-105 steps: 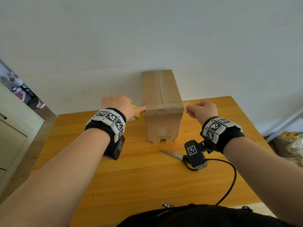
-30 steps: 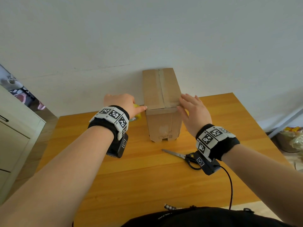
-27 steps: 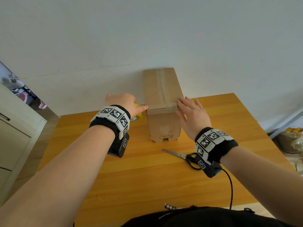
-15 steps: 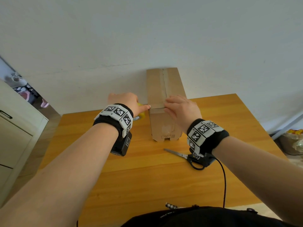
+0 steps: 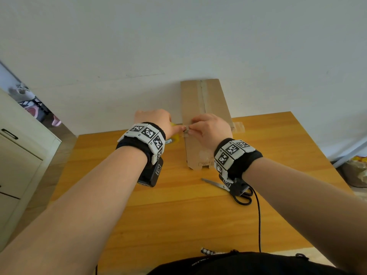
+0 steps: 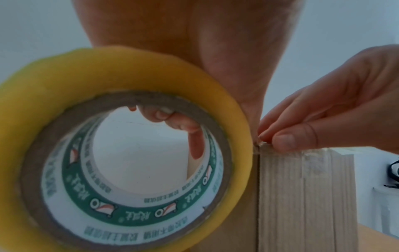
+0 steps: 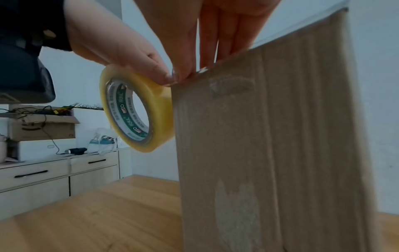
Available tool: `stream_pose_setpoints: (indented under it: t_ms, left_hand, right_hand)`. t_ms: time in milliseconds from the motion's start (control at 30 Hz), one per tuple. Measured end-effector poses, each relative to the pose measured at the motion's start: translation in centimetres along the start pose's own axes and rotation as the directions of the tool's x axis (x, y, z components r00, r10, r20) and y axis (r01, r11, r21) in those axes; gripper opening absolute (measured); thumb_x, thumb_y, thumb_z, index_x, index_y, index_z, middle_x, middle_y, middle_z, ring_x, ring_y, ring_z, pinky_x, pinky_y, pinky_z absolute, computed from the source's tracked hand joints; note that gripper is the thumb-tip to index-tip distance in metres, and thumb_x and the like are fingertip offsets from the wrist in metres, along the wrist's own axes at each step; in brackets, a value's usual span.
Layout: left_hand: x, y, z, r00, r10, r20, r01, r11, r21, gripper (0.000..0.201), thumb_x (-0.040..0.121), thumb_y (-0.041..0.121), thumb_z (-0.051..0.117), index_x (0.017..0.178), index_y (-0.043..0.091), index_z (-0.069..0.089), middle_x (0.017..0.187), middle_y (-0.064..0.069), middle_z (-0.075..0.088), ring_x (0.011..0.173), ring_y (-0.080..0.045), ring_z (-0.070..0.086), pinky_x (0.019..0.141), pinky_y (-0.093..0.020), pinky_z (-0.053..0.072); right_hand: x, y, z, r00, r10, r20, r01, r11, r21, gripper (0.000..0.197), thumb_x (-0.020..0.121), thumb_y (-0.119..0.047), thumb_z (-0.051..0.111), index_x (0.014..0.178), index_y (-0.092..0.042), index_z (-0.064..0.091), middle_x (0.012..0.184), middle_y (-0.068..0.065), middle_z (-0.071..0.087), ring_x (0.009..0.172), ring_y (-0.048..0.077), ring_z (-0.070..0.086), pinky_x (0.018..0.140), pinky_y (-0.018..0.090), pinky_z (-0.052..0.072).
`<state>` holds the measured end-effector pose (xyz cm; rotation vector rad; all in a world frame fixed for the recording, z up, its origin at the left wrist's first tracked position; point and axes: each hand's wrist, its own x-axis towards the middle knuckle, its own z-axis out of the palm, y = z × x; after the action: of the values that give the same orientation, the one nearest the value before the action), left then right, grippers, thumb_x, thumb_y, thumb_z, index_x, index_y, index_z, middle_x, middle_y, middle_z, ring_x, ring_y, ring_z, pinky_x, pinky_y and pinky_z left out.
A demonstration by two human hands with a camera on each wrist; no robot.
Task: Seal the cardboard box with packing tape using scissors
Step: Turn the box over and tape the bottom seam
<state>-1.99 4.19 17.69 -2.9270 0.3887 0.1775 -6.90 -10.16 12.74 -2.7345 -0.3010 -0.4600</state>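
A tall cardboard box [image 5: 204,120] stands upright on the wooden table [image 5: 178,215], with old tape along its top seam. My left hand [image 5: 174,130] grips the yellow tape roll [image 6: 121,153] against the box's upper left side, fingers [image 6: 170,119] hooked through its core. A clear tape strip [image 5: 238,127] runs from the roll across the near top edge and hangs off the right side. My right hand [image 5: 193,130] pinches that strip at the box's top left corner [image 6: 262,148], thumb in front and fingertips [image 7: 205,51] on top. Scissors [image 5: 224,185] lie closed on the table under my right wrist.
A white wall rises right behind the box. A cream cabinet [image 5: 17,167] with drawers stands left of the table. A black cable [image 5: 258,219] trails from my right wrist across the table. Bags [image 5: 357,171] lie on the floor at the right.
My right hand let go of the tape's free end at the right, slid flat leftward across the box's top edge, and now pinches at the left corner. The left hand stayed put.
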Motion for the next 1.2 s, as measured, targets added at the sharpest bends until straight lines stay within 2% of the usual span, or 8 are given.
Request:
stream_pose_setpoints:
  t_ms: [167,333,533,633,733,833,967,1200]
  left_hand:
    - [0.0,-0.1,0.1,1.000,-0.012,0.018,0.012,1.000,0.002,0.062,0.080,0.076,0.034,0.096,0.024,0.064,0.062,0.006,0.048,0.069,-0.017,0.051,0.071,-0.031,0.030]
    - [-0.4,0.3,-0.3,0.999,-0.006,0.042,0.010,0.993,-0.114,0.045,0.086,0.066,0.042,0.084,0.022,0.051,0.061,0.005,0.039,0.051,-0.009,0.033,0.047,-0.024,0.017]
    - [0.1,-0.1,0.3,1.000,-0.018,-0.004,0.018,0.999,-0.041,0.064,0.079,0.076,0.034,0.089,0.020,0.064,0.063,0.005,0.052,0.062,-0.016,0.049,0.077,-0.037,0.032]
    - [0.1,0.0,0.2,1.000,-0.013,-0.009,0.013,0.999,-0.032,0.057,0.080,0.075,0.034,0.084,0.023,0.056,0.061,0.005,0.047,0.056,-0.013,0.042,0.073,-0.033,0.029]
    - [-0.1,0.2,0.0,1.000,-0.003,0.026,0.004,0.999,-0.036,0.059,0.083,0.072,0.035,0.099,0.021,0.061,0.066,0.004,0.046,0.065,-0.016,0.045,0.065,-0.028,0.030]
    - [-0.1,0.2,-0.1,0.999,-0.001,0.035,0.002,1.000,-0.031,0.063,0.083,0.073,0.034,0.101,0.019,0.062,0.064,0.005,0.043,0.071,-0.018,0.047,0.065,-0.028,0.030]
    - [0.2,0.1,0.2,0.999,-0.009,0.040,0.010,1.000,-0.019,0.061,0.083,0.073,0.034,0.094,0.020,0.062,0.062,0.005,0.044,0.066,-0.016,0.047,0.074,-0.034,0.031]
    - [0.5,0.2,0.6,0.999,0.009,0.050,-0.005,0.997,-0.083,0.052,0.084,0.068,0.038,0.062,0.021,0.037,0.060,0.004,0.041,0.054,-0.011,0.038,0.051,-0.024,0.028]
  right_hand:
    - [0.2,0.0,0.2,1.000,-0.014,0.013,0.014,1.000,-0.001,0.021,0.087,-0.024,0.060,0.093,-0.011,0.074,0.107,0.007,0.068,0.097,0.029,0.061,0.078,0.037,0.049]
    - [-0.2,0.9,0.0,0.997,-0.079,0.015,0.079,0.997,-0.001,0.012,0.074,-0.019,0.071,0.080,-0.010,0.076,0.090,0.011,0.070,0.078,0.034,0.066,0.062,0.042,0.055]
    - [-1.0,1.7,-0.3,0.992,-0.121,0.023,0.122,0.992,-0.034,0.018,0.072,-0.012,0.076,0.090,-0.012,0.074,0.098,0.013,0.071,0.090,0.036,0.067,0.076,0.049,0.055]
    - [-2.6,2.5,0.5,0.996,-0.086,0.026,0.089,0.988,-0.124,0.033,0.092,-0.024,0.047,0.119,-0.010,0.062,0.125,0.013,0.061,0.120,0.032,0.054,0.106,0.045,0.030]
    - [-3.8,2.4,0.3,0.995,0.024,0.101,-0.001,0.976,-0.216,0.061,0.095,-0.044,0.016,0.141,-0.008,0.035,0.148,0.011,0.035,0.140,0.023,0.027,0.115,0.035,0.009]
    - [-4.1,2.9,0.1,0.979,0.160,0.126,-0.123,0.959,-0.254,0.066,0.096,-0.050,0.011,0.148,-0.010,0.007,0.157,0.006,0.004,0.145,0.016,-0.001,0.115,0.029,-0.008]
    - [-4.2,2.9,-0.1,0.961,0.264,0.087,-0.256,0.962,-0.094,0.063,0.098,-0.044,0.022,0.148,-0.009,0.007,0.157,0.007,0.002,0.145,0.016,-0.002,0.115,0.026,-0.003]
    - [-3.9,2.6,0.0,0.865,0.495,0.088,-0.481,0.762,0.434,0.069,0.098,-0.036,0.034,0.147,-0.006,-0.005,0.156,0.008,-0.013,0.144,0.016,-0.008,0.113,0.023,0.000]
